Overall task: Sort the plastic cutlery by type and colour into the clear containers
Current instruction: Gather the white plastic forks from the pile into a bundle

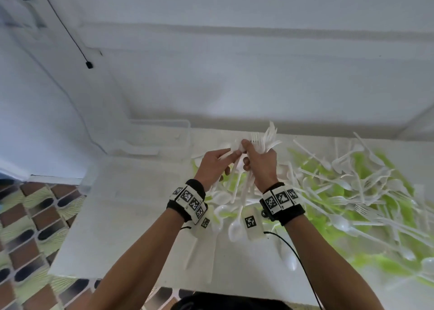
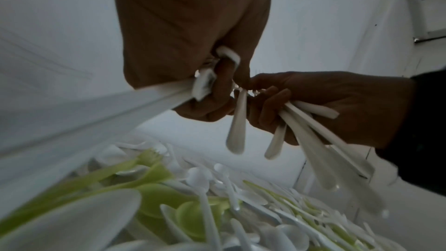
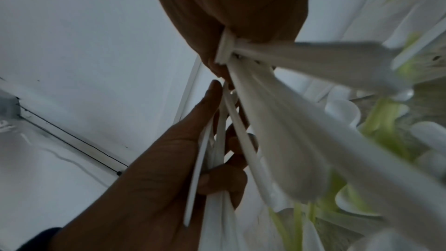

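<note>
Both hands are raised above a white counter (image 1: 131,215), close together. The right hand (image 1: 260,166) is clenched around a bunch of white forks (image 1: 265,137), tines fanned upward and handles hanging below, likely gathering one type so it can go into a container in a single trip. The left hand (image 1: 212,166) grips a few white handles (image 1: 234,176) and touches the bunch at its fingertips, seemingly adding to it. Beneath and to the right lies the unsorted pile (image 1: 347,199) of white and green cutlery. A clear container (image 1: 185,127) stands at the counter's far edge, left of the hands.
</note>
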`<control>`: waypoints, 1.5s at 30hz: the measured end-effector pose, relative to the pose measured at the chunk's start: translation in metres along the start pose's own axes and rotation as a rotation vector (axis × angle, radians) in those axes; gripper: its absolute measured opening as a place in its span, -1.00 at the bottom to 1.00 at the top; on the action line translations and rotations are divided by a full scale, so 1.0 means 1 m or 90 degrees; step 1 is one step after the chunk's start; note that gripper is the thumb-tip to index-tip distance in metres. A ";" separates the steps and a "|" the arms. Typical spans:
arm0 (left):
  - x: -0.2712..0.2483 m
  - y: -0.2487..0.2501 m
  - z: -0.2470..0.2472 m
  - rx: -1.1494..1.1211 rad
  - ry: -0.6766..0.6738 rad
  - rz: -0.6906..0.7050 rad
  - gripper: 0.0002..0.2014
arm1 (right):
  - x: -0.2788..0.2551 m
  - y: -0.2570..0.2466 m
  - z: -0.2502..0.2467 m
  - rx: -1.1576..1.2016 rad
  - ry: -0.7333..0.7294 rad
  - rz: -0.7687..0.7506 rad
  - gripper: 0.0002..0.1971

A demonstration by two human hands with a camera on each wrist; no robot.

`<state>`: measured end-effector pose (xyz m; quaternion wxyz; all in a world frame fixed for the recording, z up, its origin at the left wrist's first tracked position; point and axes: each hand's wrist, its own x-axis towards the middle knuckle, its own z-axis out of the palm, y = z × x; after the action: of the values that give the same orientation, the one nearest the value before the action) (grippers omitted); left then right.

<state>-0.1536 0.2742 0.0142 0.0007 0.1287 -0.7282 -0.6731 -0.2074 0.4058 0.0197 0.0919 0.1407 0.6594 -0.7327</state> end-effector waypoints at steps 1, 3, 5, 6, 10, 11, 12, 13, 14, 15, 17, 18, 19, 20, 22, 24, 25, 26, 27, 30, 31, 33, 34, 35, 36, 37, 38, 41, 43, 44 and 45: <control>0.002 -0.001 -0.005 0.004 -0.004 -0.003 -0.63 | 0.000 0.000 0.006 -0.030 0.014 -0.009 -0.43; 0.007 -0.003 -0.015 0.013 -0.001 -0.003 -0.64 | -0.001 -0.003 0.016 -0.110 0.039 -0.050 -0.60; 0.011 -0.003 -0.022 -0.009 0.017 0.000 -0.62 | -0.001 -0.005 0.023 -0.190 0.072 -0.106 -0.65; 0.013 -0.002 -0.023 -0.025 0.024 0.000 -0.61 | -0.001 -0.006 0.026 -0.223 0.091 -0.132 -0.67; 0.018 0.004 -0.022 0.012 0.004 0.029 -0.65 | 0.002 -0.012 0.035 -0.293 0.075 -0.196 -0.76; 0.018 0.006 -0.022 0.021 0.006 0.031 -0.66 | 0.003 -0.014 0.036 -0.292 0.054 -0.194 -0.75; 0.019 0.006 -0.024 0.026 0.010 0.029 -0.67 | 0.005 -0.013 0.035 -0.288 0.040 -0.184 -0.73; 0.021 0.005 -0.026 0.032 0.015 0.024 -0.68 | 0.008 -0.013 0.034 -0.275 0.015 -0.154 -0.71; 0.022 0.004 -0.028 0.047 0.017 0.016 -0.70 | 0.008 -0.014 0.032 -0.259 -0.010 -0.122 -0.67; 0.024 0.002 -0.029 0.068 0.017 0.008 -0.72 | 0.009 -0.013 0.030 -0.247 -0.033 -0.098 -0.63; 0.026 0.001 -0.027 0.120 0.015 0.007 -0.75 | 0.011 -0.011 0.025 -0.249 -0.056 -0.084 -0.58; 0.025 0.001 -0.023 0.145 0.013 0.015 -0.75 | 0.013 -0.009 0.023 -0.255 -0.055 -0.092 -0.58; 0.023 0.002 -0.019 0.173 0.010 0.027 -0.75 | 0.014 -0.009 0.022 -0.253 -0.049 -0.091 -0.59; 0.020 0.004 -0.015 0.202 0.005 0.038 -0.73 | 0.017 -0.008 0.020 -0.242 -0.039 -0.079 -0.60; 0.015 0.008 -0.008 0.227 -0.007 0.043 -0.70 | 0.023 -0.004 0.017 -0.188 -0.036 -0.027 -0.62; 0.010 0.011 -0.004 0.205 -0.011 0.027 -0.67 | 0.027 -0.003 0.012 -0.143 -0.060 0.011 -0.62; 0.008 0.011 -0.003 0.189 -0.011 0.018 -0.67 | 0.028 -0.003 0.010 -0.134 -0.072 0.020 -0.59; 0.006 0.011 -0.001 0.179 -0.008 0.013 -0.67 | 0.029 -0.001 0.008 -0.125 -0.082 0.023 -0.58; 0.005 0.011 0.000 0.177 -0.002 0.010 -0.68 | 0.029 -0.001 0.006 -0.113 -0.089 0.028 -0.59; 0.005 0.011 0.004 0.218 0.007 0.004 -0.69 | 0.030 0.001 0.004 -0.066 -0.099 0.054 -0.49; 0.006 0.012 0.004 0.245 0.005 0.006 -0.68 | 0.031 0.002 0.003 -0.064 -0.100 0.062 -0.47; 0.006 0.014 0.004 0.275 -0.002 0.007 -0.67 | 0.032 0.001 0.000 -0.062 -0.097 0.061 -0.54; 0.006 0.015 0.003 0.265 -0.009 0.000 -0.69 | 0.033 0.000 0.000 -0.060 -0.096 0.057 -0.58; 0.005 0.016 0.003 0.254 -0.015 -0.008 -0.69 | 0.033 -0.003 -0.001 -0.059 -0.096 0.049 -0.59; 0.004 0.015 0.003 0.255 -0.015 -0.017 -0.69 | 0.034 -0.005 0.000 -0.058 -0.094 0.042 -0.59; 0.005 0.012 0.003 0.261 -0.010 -0.023 -0.68 | 0.035 -0.007 0.000 -0.060 -0.091 0.036 -0.58; 0.006 0.008 0.004 0.280 -0.004 -0.028 -0.67 | 0.036 -0.008 0.001 -0.063 -0.081 0.032 -0.59; 0.009 0.000 0.006 0.331 0.004 -0.028 -0.61 | 0.035 -0.009 0.002 -0.056 -0.057 0.023 -0.68; 0.008 -0.001 0.007 0.293 0.004 -0.023 -0.62 | 0.033 -0.008 0.003 -0.049 -0.064 0.022 -0.69; 0.007 0.002 0.007 0.243 0.007 -0.035 -0.62 | 0.031 -0.007 0.004 -0.048 -0.067 0.023 -0.69; 0.007 0.004 0.008 0.165 0.008 -0.065 -0.63 | 0.030 -0.005 0.004 -0.048 -0.068 0.023 -0.68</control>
<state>-0.1621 0.2810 0.0158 -0.0456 0.1691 -0.8015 -0.5718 -0.2378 0.4041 0.0148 0.1453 0.1097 0.6783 -0.7119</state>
